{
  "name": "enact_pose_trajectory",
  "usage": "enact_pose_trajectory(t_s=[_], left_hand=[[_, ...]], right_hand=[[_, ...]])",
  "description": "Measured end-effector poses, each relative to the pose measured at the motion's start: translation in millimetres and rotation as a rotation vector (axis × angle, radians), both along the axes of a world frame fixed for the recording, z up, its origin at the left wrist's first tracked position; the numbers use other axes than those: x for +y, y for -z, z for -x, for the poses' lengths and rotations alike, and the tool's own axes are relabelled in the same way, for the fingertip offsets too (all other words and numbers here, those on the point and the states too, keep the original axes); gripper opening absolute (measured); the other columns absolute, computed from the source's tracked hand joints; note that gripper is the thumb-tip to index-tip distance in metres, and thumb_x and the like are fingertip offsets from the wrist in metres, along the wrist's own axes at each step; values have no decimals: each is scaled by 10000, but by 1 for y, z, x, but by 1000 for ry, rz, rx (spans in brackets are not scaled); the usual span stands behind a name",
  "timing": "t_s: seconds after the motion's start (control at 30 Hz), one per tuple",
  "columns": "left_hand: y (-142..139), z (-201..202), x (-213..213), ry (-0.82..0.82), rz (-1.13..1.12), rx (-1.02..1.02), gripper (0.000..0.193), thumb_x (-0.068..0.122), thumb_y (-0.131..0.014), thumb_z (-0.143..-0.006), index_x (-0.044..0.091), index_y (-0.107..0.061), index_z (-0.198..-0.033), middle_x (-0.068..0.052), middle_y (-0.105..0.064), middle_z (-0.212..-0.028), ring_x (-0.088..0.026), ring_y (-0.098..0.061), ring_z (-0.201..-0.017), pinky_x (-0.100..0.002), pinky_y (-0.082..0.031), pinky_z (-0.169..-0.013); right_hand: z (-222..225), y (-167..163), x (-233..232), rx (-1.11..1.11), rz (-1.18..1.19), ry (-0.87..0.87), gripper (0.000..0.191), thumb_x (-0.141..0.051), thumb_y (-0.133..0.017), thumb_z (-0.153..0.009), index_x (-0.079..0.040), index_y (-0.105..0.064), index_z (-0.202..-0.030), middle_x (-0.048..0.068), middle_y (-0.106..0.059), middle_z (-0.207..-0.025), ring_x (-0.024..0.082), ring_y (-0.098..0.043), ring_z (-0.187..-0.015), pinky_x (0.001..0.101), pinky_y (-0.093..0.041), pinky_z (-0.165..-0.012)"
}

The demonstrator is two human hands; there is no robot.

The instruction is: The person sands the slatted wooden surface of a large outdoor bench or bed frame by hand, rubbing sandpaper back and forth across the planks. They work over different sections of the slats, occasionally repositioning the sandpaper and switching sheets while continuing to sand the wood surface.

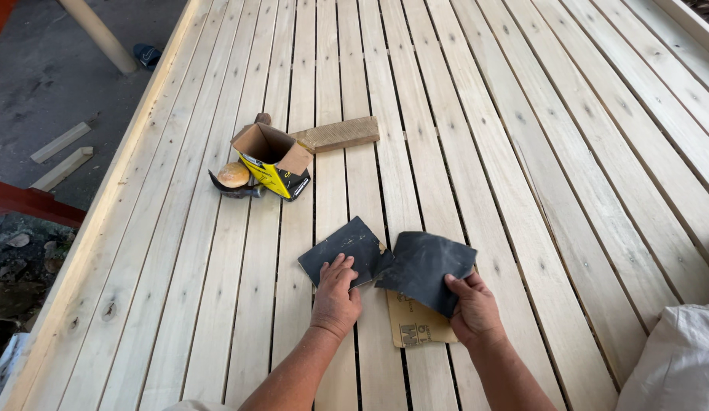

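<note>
- Your left hand (pixel 335 293) lies flat, fingers spread and pressed down on the left piece of sandpaper (pixel 345 250), which pins it to the slatted wooden platform (pixel 522 152); nothing is pinched there.
- Your right hand (pixel 472 308) pinches the lower right edge of the right piece of sandpaper (pixel 424 265), thumb on top and the other fingers tucked beneath, so that this piece is lifted slightly off the slats.
- Held this way, one piece is anchored while the other is pulled, which looks to me like the way a sheet is parted along a tear.
- The two dark pieces sit side by side just in front of you, near the middle of the platform; they touch at a ragged seam where a sliver of tan backing shows.
- The abrasive face is matte charcoal grey. Below the right piece a flap is turned over, showing the tan paper back (pixel 419 327) with print on it.
- Farther up the slats, well apart from your hands, stands an open yellow cardboard box (pixel 274 161), with a hammer (pixel 234 181) touching its left side and a short wooden block (pixel 338 134) just behind it.
- A white sack (pixel 678 358) rests at the lower right edge.
</note>
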State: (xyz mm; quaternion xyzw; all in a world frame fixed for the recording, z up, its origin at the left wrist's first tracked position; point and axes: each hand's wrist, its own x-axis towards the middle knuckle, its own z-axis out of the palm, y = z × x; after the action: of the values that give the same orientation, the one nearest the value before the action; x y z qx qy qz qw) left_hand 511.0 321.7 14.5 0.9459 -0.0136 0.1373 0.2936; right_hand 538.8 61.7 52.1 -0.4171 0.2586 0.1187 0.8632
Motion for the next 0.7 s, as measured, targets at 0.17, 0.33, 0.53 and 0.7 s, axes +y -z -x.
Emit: enact_pose_trajectory(t_s=[0.17,0.33,0.53,0.7], left_hand=[[-12,3,1,28,4,0,257,115,-699,-793,11,-674,-1026,-202,-614,-1403,-360,-466,-1429,-533,-275,-1223],[-56,-13,-14,-8,214,166,712,368,-699,-886,-1,-490,-1457,-237,-464,-1545,-375,-429,-1451,-458,-347,-1197],[-116,-48,-55,25,764,740,999,351,-895,-829,43,-268,-1543,-245,-407,-1525,-313,-443,-1426,-429,-374,-1166],[-124,-50,-79,-103,713,667,418,122,-804,-744,-33,-715,-1123,-179,-777,-1039,-263,-767,-951,-388,-622,-821]], right_hand=[[3,-7,-2,-20,-86,39,306,-16,-571,-952,-85,-615,-1248,87,-695,-1211,194,-659,-1131,408,-528,-1053],[8,-16,-5,-48,-89,-8,335,-5,-581,-946,-93,-643,-1263,77,-705,-1235,174,-654,-1163,368,-497,-1087],[9,-23,-11,-107,-82,-110,307,-9,-586,-940,-79,-656,-1231,88,-720,-1204,186,-657,-1150,390,-497,-1067],[6,-16,-18,-125,-22,-145,281,7,-603,-931,-43,-663,-1201,105,-737,-1158,198,-674,-1107,393,-516,-1021]])
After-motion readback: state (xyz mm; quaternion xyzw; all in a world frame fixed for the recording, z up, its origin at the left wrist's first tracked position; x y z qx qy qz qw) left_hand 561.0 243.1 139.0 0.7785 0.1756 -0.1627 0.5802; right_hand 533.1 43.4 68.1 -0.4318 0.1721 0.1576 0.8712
